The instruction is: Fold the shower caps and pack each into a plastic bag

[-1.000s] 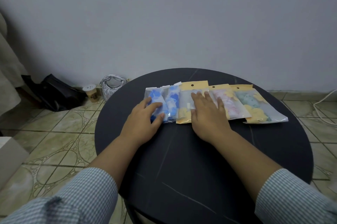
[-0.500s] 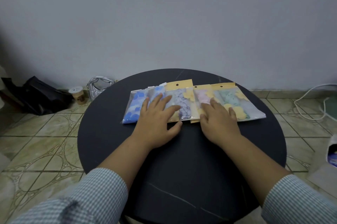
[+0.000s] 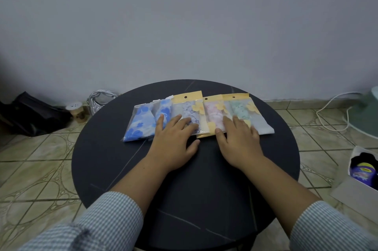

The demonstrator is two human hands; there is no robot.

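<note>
A round dark table [image 3: 184, 199] with faint pale streaks stands close to a plain grey-blue wall [image 3: 184, 21]. The floor [image 3: 36, 169] is laid with beige-green tiles bearing a curved line pattern. At the wall base, left of the table, lie a black bag [image 3: 30, 113], a small cylindrical container with a white lid [image 3: 76, 110] and a crumpled silver bag [image 3: 100, 100]. On the right, a white cable [image 3: 327, 111] runs across the tiles, near an open box [image 3: 362, 171]. Lighting is dim and even.
</note>
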